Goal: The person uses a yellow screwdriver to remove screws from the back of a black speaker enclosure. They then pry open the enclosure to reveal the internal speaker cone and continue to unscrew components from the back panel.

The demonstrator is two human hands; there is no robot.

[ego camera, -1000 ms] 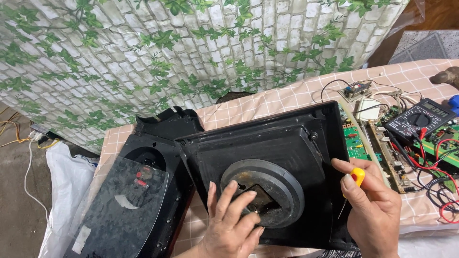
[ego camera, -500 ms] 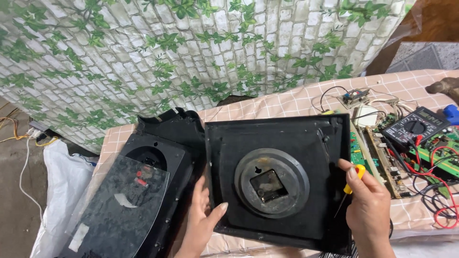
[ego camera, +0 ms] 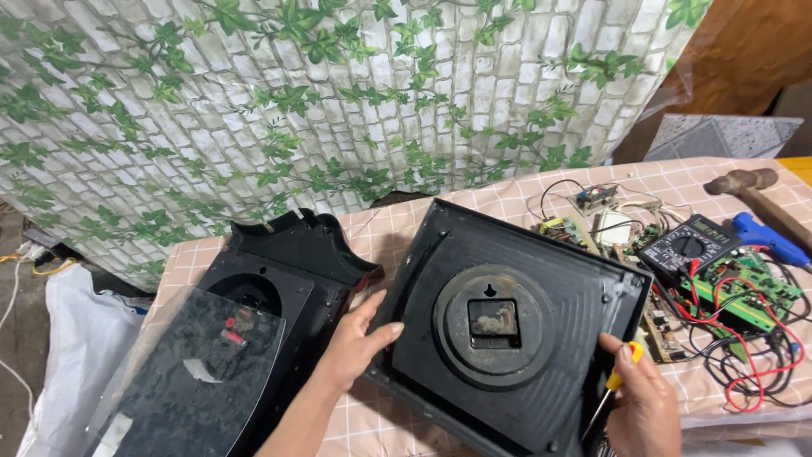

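checked tablecloth (ego camera: 507, 199), ivy brick backdrop (ego camera: 338, 101) | left hand (ego camera: 355, 347) spread on black panel (ego camera: 516, 326) | right hand (ego camera: 643, 406) pinching screwdriver (ego camera: 616, 385)

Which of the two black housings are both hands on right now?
The square black panel with the round centre boss, on the right; the curved black casing with the clear cover lies untouched to its left.

Black panel (ego camera: 516, 330) filling table centre, clock case (ego camera: 254, 338) close on its left with left hand (ego camera: 355, 343) wedged between, circuit boards (ego camera: 744, 292), meter (ego camera: 689, 241) and wires (ego camera: 753, 364) crowding the right, bare cloth (ego camera: 499, 199) open behind, right hand (ego camera: 643, 406) at panel's near corner.
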